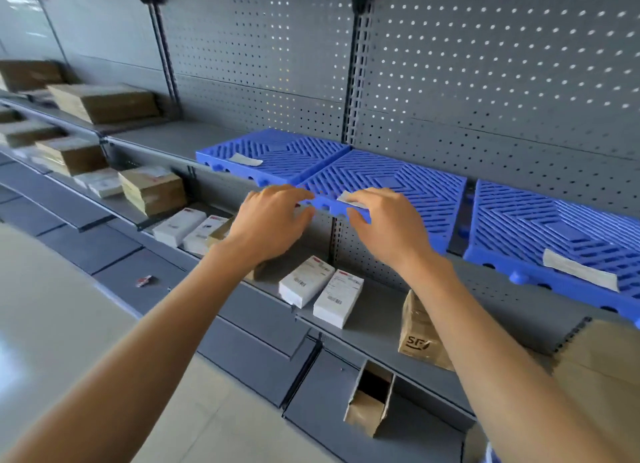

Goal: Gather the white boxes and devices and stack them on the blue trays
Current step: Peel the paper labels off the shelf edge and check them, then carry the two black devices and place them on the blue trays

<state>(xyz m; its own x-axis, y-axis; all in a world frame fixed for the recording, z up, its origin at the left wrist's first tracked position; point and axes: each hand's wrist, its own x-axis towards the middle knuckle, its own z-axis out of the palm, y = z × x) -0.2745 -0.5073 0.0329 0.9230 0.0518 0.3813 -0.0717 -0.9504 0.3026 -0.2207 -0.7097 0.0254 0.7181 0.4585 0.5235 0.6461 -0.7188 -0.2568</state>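
Three blue slotted trays lie side by side on the upper grey shelf: a left tray (277, 154), a middle tray (398, 185) and a right tray (554, 234). My left hand (273, 220) and my right hand (384, 220) both grip the front edge of the middle tray, fingers curled over it, next to a white label. On the shelf below lie two white boxes (322, 289) side by side. Two more white boxes (190, 227) lie further left, partly behind my left wrist.
A brown SF carton (419, 334) stands on the lower shelf by my right forearm. An open cardboard box (370, 397) sits lower down. Brown cartons (152, 189) and packages fill the shelves at left. Pegboard wall (485, 82) rises behind the trays. A large carton (602, 369) is at the right edge.
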